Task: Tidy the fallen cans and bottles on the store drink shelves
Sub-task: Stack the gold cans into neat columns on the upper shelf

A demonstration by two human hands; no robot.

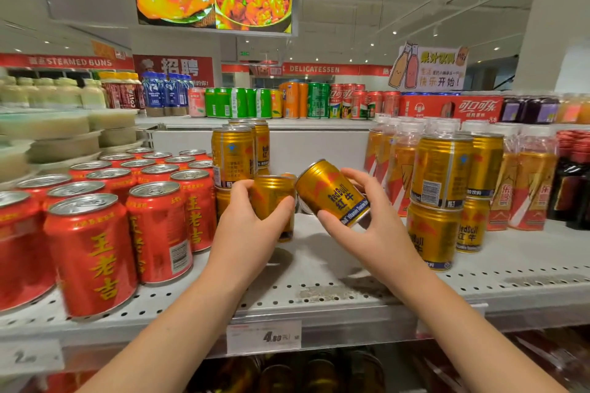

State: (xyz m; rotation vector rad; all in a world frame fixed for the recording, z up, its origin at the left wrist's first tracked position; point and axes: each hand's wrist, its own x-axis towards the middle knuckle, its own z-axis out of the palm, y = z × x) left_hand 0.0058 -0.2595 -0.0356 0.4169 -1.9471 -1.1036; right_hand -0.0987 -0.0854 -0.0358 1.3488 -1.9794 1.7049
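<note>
The left hand (252, 217) curls fingers and thumb round an upright gold can (271, 201) standing on the shelf (319, 265). The right hand (367, 220) grips a tilted gold can (332, 193) just beside it, above the shelf. Cans are judged rigid, smooth and probably full, so grip mid-wall. Count: two held; right stack (442, 169) of four, two on two; left stack (233, 156) partly hidden.

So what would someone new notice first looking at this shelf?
The right grip holds a tilted gold can at mid-shelf, and the left grip holds a second gold can beside it. Red cans fill the left of the shelf; stacked gold cans stand at right.
</note>
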